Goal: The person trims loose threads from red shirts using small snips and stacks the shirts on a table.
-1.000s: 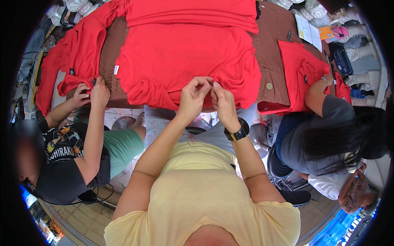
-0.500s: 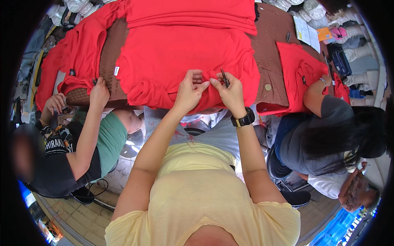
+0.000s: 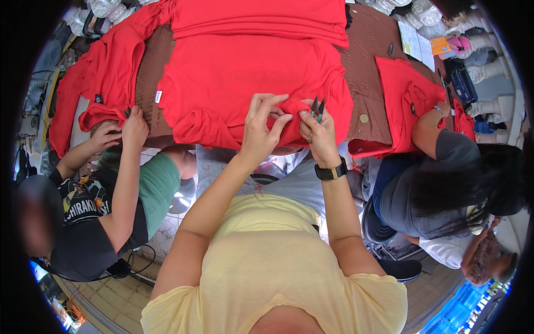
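Note:
A red shirt with a small white label at its left lies spread in front of me, its near edge bunched up. My left hand has its fingers curled at a fold of that near edge, with thumb and forefinger on the cloth. Close beside it, my right hand wraps round a pair of small thread snips, whose dark blades point away from me. The right thumb and forefinger also meet at the edge of the fold. A black watch sits on my right wrist.
More folded red shirts lie beyond, on the brown table cover. A co-worker at the left handles a red garment; another at the right leans on red cloth. Thread cones and an open notebook stand far right.
My right hand has turned and shifted slightly right, so the snips' blades show more. The left fingers have opened a little from a pinch. The left co-worker's far hand has moved toward their garment.

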`<state>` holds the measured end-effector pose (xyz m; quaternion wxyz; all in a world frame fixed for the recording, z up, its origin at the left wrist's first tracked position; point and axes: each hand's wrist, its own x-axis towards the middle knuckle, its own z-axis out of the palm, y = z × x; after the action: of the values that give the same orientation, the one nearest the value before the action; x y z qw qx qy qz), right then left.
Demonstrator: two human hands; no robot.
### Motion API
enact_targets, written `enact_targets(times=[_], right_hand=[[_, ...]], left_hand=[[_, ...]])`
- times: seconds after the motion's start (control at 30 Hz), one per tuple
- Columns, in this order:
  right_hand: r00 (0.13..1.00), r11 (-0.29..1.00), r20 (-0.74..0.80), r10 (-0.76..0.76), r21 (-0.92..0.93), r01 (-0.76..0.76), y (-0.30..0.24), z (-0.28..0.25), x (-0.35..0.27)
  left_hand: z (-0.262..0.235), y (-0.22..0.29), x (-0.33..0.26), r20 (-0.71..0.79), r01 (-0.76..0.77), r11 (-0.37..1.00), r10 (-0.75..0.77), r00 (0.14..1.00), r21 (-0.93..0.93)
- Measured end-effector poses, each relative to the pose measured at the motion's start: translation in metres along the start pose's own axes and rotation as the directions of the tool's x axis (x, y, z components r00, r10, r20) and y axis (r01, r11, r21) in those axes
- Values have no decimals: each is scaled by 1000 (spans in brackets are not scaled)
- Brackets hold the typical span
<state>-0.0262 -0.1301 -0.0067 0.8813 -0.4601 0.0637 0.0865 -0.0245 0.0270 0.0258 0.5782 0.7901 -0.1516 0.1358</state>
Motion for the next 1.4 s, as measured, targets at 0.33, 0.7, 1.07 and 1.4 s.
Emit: enact_targets(times=[0.33,0.7,1.07,1.4], right_hand=[[999,968,27,25,249,-31,1,-9,6],[1000,961,26,-11,278,3,2,-12,5],[1000,954,11,4,301,-7,3,-14,5],[998,987,-59,10,161,-1,-1,-16,1]], left_hand=[[-4,-15,6,-68,189,972,-200,977,-141],[-2,-30,1,5,318,860,-345,939,-400],[0,-37,-20,62,392,809,-408,911,-438],[1,-26,-18,63,521,761,-542,838,-386]])
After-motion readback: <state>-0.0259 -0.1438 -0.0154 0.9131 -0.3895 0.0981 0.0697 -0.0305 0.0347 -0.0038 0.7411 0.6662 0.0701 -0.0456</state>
